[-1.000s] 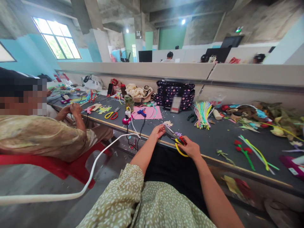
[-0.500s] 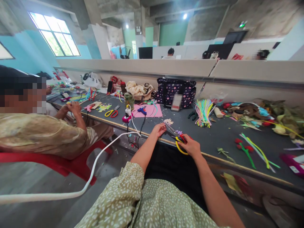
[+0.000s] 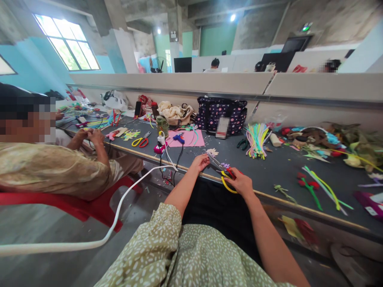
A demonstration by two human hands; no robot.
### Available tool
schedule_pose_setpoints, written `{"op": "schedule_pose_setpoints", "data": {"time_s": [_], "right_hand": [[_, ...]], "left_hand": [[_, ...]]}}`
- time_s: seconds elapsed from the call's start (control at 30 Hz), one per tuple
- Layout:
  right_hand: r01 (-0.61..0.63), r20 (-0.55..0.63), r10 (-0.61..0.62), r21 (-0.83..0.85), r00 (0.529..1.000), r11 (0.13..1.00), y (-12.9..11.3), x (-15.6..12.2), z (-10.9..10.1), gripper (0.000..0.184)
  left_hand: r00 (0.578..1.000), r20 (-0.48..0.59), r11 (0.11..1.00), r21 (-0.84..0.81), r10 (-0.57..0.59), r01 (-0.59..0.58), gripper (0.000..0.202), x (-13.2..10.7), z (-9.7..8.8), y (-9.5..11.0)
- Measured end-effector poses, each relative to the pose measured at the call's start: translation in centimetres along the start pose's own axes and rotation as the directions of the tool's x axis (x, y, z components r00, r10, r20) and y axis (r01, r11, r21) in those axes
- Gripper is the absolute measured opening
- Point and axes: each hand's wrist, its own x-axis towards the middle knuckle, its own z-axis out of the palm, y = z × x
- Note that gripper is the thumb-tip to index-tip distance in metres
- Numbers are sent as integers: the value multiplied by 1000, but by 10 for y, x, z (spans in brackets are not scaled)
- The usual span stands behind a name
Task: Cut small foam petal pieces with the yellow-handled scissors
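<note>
Right at the near edge of the dark tabletop (image 3: pixel 269 167), a pair of scissors (image 3: pixel 225 177) with yellow and red handles is gripped in the right hand (image 3: pixel 241 184), fingers closed through the loops, blades pointing away toward the left hand. The left hand (image 3: pixel 200 162) is closed around something small at the blade tips; what is pinched there cannot be told. A pale paper flower (image 3: pixel 212 152) is seen just beyond the left hand, and a small purple cutout (image 3: pixel 225 165) lies beside the blades. Further back, a pink sheet (image 3: pixel 187 139) is spread with a blue glue gun (image 3: pixel 179 138) on it, and a dotted dark bag (image 3: pixel 222 115) stands against the partition. A bundle of coloured pipe cleaners (image 3: pixel 255 140) is laid to the right of the bag. On the left, a second person's hands (image 3: pixel 89 135) are held together at the tabletop, above a red chair (image 3: pixel 74 207).
</note>
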Motion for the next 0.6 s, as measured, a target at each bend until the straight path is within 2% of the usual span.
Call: {"op": "schedule_pose_setpoints", "data": {"time_s": [0.27, 0.6], "right_hand": [[13, 6, -13, -1, 1000, 1000, 3, 1, 3, 52], [37, -7, -37, 63, 999, 997, 7, 3, 5, 49]], "left_hand": [[999, 47, 1000, -26, 2, 0, 16, 3, -2, -2], [1000, 6, 999, -31, 8, -8, 16, -3, 2, 0]]}}
